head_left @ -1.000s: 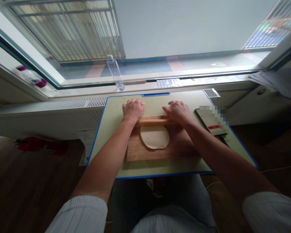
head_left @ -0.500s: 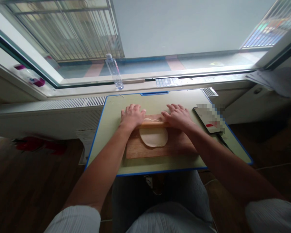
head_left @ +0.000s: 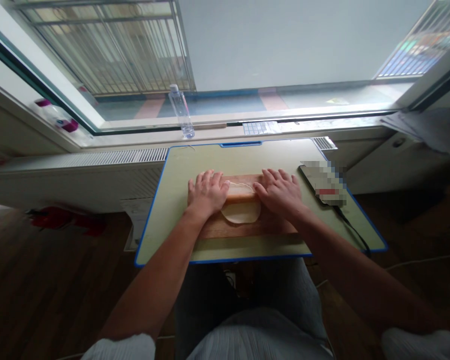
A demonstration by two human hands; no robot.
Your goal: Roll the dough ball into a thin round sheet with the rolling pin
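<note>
My left hand (head_left: 208, 194) lies flat over the left end of a wooden rolling pin (head_left: 242, 198), fingers stretched forward. On the pin's right end rests my right hand (head_left: 281, 194), also flat, its fingers spread and thumb pointing inward. Both ends of the pin are hidden under the palms. Beneath the pin is a thin, roundish sheet of pale dough (head_left: 242, 213), showing in front of and behind it. The dough sits on a brown wooden board (head_left: 225, 231), which is on a pale green, blue-edged table (head_left: 172, 200).
A phone (head_left: 318, 182) with a black cable (head_left: 350, 225) lies at the table's right. A clear bottle (head_left: 182, 112) stands on the windowsill behind. A bottle with purple parts (head_left: 58, 116) is at the far left. Papers (head_left: 427, 127) hang at the right.
Both hands have drawn back slightly toward me with the rolling pin. More dough shows behind the pin and less in front. The view has shifted slightly.
</note>
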